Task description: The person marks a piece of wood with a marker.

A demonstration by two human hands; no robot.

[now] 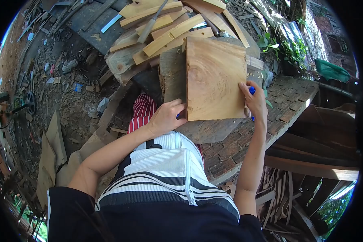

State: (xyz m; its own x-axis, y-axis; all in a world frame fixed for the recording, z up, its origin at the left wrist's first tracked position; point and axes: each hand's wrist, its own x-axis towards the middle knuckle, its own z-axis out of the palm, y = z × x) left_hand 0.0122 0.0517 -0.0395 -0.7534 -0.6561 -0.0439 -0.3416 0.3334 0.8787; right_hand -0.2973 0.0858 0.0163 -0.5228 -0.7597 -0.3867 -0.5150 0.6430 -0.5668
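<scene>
A squarish wooden board [216,80] with swirling grain is held tilted up in front of me, over a rough wooden block [171,70]. My left hand [168,117] is closed with curled fingers at its lower left edge; a small blue bit shows there, too little to name. My right hand [255,103] grips the right edge, thumb on the face. A blue pen-like thing [252,90] sticks out between that hand's fingers. The board hides some of the fingertips on both sides.
Several cut wood strips [173,35] and a chisel-like tool [151,26] lie beyond the board. A brick ledge [286,101] runs along the right, with curved wood pieces [310,157] past it. Litter and scraps cover the dirt ground [76,80] at left.
</scene>
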